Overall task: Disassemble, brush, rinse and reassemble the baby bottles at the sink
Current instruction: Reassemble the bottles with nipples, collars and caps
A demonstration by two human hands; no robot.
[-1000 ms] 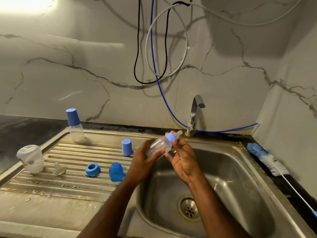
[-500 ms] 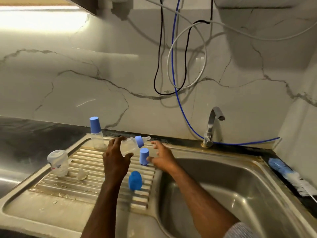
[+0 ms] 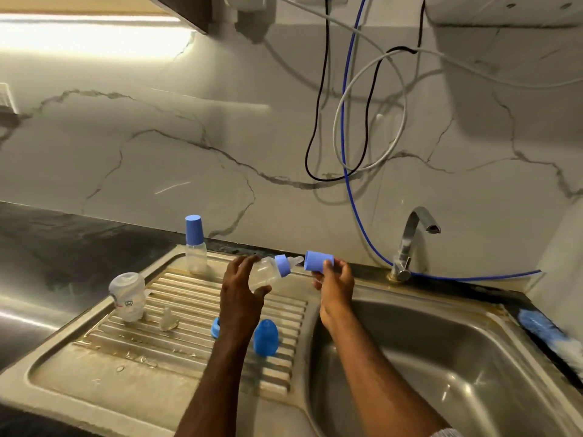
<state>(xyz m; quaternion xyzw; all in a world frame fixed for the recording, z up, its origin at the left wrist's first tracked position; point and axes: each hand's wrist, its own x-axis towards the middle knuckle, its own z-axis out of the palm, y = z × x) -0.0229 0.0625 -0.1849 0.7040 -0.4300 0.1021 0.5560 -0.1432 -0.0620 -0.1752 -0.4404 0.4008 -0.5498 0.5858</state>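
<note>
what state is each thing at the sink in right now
held bottle: tilted in left hand, blue collar and teat on, uncapped
light blue cap: off, held by right hand, open end toward the teat
capped bottle: upright, cap on
wide bottle: upright on drainboard
loose teat: lying detached
domed blue cap: standing loose
tap: no water running
</note>
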